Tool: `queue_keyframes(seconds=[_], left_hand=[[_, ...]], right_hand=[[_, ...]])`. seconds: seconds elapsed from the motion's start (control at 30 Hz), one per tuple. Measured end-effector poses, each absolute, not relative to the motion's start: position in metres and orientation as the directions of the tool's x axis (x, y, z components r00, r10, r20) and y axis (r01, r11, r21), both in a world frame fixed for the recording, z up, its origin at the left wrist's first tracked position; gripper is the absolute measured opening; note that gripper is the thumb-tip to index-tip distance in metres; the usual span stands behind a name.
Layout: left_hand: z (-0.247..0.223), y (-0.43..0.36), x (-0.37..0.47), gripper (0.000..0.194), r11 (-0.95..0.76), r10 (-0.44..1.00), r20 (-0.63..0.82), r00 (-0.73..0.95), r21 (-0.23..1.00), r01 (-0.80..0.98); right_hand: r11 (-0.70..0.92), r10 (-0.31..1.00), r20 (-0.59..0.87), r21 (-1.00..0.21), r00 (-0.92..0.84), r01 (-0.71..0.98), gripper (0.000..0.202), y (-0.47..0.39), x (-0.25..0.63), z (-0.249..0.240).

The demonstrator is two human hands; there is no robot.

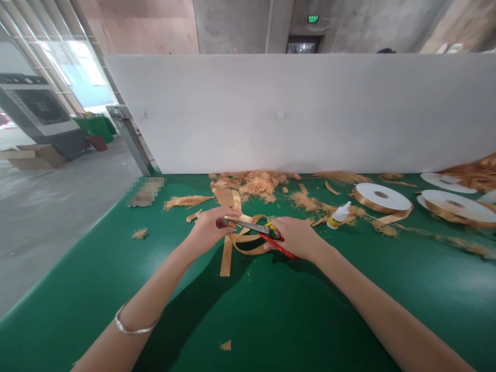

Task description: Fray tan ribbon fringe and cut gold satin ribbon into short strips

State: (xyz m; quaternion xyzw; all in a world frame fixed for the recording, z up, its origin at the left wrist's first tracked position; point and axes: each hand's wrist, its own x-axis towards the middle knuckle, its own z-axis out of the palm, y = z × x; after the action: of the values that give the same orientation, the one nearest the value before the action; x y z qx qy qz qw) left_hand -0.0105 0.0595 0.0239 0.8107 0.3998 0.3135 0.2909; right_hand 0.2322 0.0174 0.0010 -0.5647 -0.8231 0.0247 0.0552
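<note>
In the head view my right hand (296,236) is closed around the red and yellow handles of a pair of scissors (253,226). The blades point left and lie across a gold ribbon (248,251), whose loops hang below and behind them. My left hand (211,230) pinches the ribbon close to the blade tips, thumb and fingers together. One flat ribbon end (226,261) drops toward the table under the left hand. Whether the blades are touching the ribbon I cannot tell.
A green table (116,289) carries a heap of frayed tan fibres (259,185) at the back. To the right stand a small glue bottle (339,216) and a ribbon spool (382,195), with more spools beyond. A white panel (310,113) borders the rear edge.
</note>
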Motion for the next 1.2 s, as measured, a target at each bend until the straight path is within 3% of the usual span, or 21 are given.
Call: queue_keyframes(seconds=[0.5, 1.2], left_hand=[[0.027, 0.056, -0.006, 0.031, -0.504, 0.833, 0.259, 0.49, 0.72, 0.477], [0.024, 0.057, -0.007, 0.034, -0.52, 0.806, 0.268, 0.527, 0.745, 0.417]], right_hand=[[0.317, 0.948, -0.009, -0.078, -0.318, 0.945, 0.047, 0.018, 0.232, 0.01], [0.321, 0.946, -0.036, -0.052, -0.323, 0.946, 0.053, 0.017, 0.234, 0.018]])
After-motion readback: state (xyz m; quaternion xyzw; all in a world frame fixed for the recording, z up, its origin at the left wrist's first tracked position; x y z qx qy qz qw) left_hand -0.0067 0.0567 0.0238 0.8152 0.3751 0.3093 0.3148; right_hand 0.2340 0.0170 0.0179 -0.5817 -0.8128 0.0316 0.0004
